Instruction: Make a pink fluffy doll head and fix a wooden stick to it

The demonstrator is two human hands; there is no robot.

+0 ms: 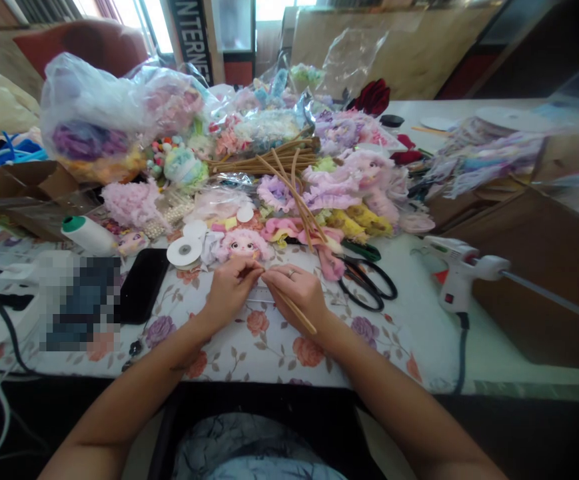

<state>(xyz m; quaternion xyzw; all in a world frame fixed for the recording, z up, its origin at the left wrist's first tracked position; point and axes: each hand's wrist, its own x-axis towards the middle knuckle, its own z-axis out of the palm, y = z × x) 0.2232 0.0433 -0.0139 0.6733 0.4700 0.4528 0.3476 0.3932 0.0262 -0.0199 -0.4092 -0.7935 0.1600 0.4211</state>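
Observation:
Both my hands meet over the floral tablecloth (pixel 269 347), fingertips nearly touching. My left hand (pixel 233 288) is closed in a pinch; what it holds is too small to make out. Closed around a thin tan stick (pixel 296 313) is my right hand (pixel 296 290), with a ring on one finger. The stick's lower end sticks out beneath that palm. Just beyond my left hand sits a pink fluffy doll head (pixel 242 247) with large eyes. Part of a clear ruler-like strip (pixel 259 299) shows between my hands.
Black-handled scissors (pixel 369 283) lie right of my hands, a white glue gun (pixel 456 273) farther right. To the left are a ribbon roll (pixel 184 251), a black phone (pixel 142 285) and a thread spool (pixel 88 235). Brown sticks (pixel 259 159), yarn pieces and plastic bags (pixel 89 100) pile up behind.

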